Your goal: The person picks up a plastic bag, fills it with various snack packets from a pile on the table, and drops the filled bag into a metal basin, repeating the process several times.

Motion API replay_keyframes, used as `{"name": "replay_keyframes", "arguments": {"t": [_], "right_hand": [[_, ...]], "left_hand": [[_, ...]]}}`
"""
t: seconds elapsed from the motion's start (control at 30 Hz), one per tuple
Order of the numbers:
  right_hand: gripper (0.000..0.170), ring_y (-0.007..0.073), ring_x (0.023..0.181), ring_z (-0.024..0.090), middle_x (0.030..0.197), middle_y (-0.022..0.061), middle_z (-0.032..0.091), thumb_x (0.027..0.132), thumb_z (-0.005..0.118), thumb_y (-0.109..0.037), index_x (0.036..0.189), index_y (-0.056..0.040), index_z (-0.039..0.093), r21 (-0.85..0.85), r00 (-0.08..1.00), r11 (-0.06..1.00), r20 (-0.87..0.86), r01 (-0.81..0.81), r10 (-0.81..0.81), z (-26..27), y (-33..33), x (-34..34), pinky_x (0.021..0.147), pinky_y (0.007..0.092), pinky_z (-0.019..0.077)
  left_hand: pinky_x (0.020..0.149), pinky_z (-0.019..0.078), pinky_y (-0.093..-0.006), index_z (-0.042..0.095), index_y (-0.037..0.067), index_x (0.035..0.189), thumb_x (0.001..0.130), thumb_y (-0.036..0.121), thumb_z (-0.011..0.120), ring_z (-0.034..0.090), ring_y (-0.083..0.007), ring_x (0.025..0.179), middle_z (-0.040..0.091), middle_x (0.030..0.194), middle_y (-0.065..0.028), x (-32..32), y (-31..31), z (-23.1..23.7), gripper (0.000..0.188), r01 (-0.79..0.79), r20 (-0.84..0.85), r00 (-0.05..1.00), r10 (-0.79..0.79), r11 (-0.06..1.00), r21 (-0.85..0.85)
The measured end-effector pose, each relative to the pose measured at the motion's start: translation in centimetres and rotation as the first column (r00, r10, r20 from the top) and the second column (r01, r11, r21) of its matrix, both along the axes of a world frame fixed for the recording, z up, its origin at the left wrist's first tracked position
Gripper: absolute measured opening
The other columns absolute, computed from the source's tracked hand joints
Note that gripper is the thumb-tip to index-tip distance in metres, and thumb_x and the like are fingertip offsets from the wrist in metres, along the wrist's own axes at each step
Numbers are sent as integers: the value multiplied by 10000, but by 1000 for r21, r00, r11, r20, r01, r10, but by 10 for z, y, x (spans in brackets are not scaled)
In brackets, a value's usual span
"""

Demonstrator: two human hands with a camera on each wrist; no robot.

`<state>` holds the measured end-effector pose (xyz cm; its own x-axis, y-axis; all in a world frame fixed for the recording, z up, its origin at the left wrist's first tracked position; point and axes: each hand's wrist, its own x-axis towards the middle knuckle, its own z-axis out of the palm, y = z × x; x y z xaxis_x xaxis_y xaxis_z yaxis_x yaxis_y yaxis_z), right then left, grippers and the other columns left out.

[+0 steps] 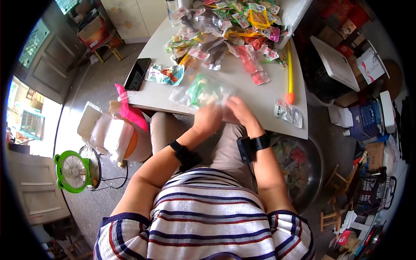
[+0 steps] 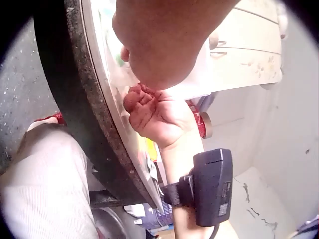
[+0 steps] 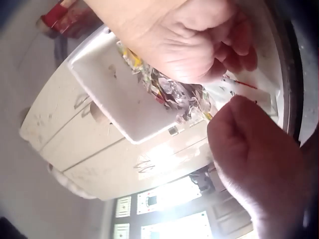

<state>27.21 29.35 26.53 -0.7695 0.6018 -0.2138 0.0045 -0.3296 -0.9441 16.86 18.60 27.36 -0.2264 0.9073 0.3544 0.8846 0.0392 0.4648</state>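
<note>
A clear plastic bag (image 1: 200, 92) with green and pale packets inside lies at the table's front edge. My left hand (image 1: 208, 119) grips its near edge, fingers curled and thumb on top. Beside it, my right hand (image 1: 240, 110) pinches the bag's edge on the right, slightly blurred. In the left wrist view, the right hand (image 2: 159, 117) shows its palm, with fingers bent in toward the left hand. The right wrist view has the left hand (image 3: 249, 144) folded into a fist close to the right hand's curled fingers (image 3: 241, 37).
A pile of small snack packets (image 1: 229, 30) covers the table's back, by a white bin (image 1: 299, 13). A phone (image 1: 138, 74), a blue packet (image 1: 167, 74), a yellow stick (image 1: 290, 69) and a silver packet (image 1: 288, 113) lie around. A metal basin (image 1: 314, 173) stands below right.
</note>
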Motion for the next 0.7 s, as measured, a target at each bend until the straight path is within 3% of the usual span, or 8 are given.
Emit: {"name": "replay_keyframes", "arguments": {"t": [0.03, 0.23, 0.33, 0.43, 0.53, 0.57, 0.67, 0.7], "right_hand": [[126, 71, 611, 481, 706, -3, 509, 798, 467, -142, 797, -34, 532, 65, 999, 998, 42, -12, 9, 2, 0, 2, 527, 227, 407], [137, 95, 612, 498, 708, 18, 531, 779, 483, -114, 811, 3, 548, 14, 999, 999, -8, 44, -44, 17, -13, -18, 549, 220, 413], [151, 96, 632, 499, 723, 25, 534, 740, 517, -104, 849, -4, 549, -121, 1000, 992, -8, -20, 19, -5, -3, -17, 569, 235, 420], [242, 166, 680, 539, 749, 76, 556, 713, 529, -108, 935, -11, 516, 260, 933, 964, 356, -55, -43, -13, 7, -4, 601, 290, 436], [340, 267, 738, 556, 810, 153, 565, 712, 525, -132, 1024, -16, 462, 742, 823, 655, 279, 143, -495, -20, 21, 7, 641, 339, 441], [386, 331, 784, 541, 854, 195, 556, 723, 518, -157, 1069, -15, 422, 829, 824, 543, 213, 131, -525, -14, 21, 8, 677, 367, 436], [373, 311, 812, 547, 864, 188, 558, 720, 521, -167, 1047, -4, 442, 826, 854, 564, 277, 22, -440, -10, 28, 2, 689, 351, 437], [352, 290, 777, 554, 845, 170, 563, 721, 520, -168, 1026, -4, 456, 775, 869, 631, 289, 35, -403, -12, 33, -1, 652, 341, 441]], "left_hand": [[514, 424, -407, 477, 86, 692, 714, 133, 490, 513, -322, 599, 496, 691, -119, 1, -1, -2, 54, 1, 0, 1000, -1, 1000, -3], [536, 429, -390, 515, 103, 761, 687, 113, 506, 512, -300, 627, 497, 703, -103, 0, -6, 7, 75, 78, -58, 996, -74, 995, 66], [577, 421, -383, 516, 104, 793, 677, 142, 534, 504, -285, 673, 493, 738, -88, -7, -10, 3, 124, 72, -101, 993, -67, 997, 43], [599, 404, -359, 514, 103, 800, 659, 169, 562, 494, -252, 708, 483, 770, -62, -9, -21, -3, 163, 103, -208, 975, -81, 990, 98], [616, 386, -328, 512, 105, 806, 638, 178, 578, 478, -216, 735, 467, 789, -36, -8, -28, -10, 194, 137, -254, 962, -103, 983, 120], [618, 383, -320, 511, 106, 808, 633, 172, 577, 474, -206, 740, 463, 790, -31, -9, -29, -11, 198, 147, -277, 955, -109, 982, 121], [616, 383, -314, 514, 107, 793, 621, 148, 572, 472, -204, 739, 460, 785, -31, -15, -27, -16, 187, 161, -332, 937, -110, 978, 130], [614, 385, -316, 516, 107, 784, 617, 138, 570, 474, -208, 736, 461, 782, -34, -17, -26, -18, 179, 164, -347, 932, -109, 977, 133]]}}
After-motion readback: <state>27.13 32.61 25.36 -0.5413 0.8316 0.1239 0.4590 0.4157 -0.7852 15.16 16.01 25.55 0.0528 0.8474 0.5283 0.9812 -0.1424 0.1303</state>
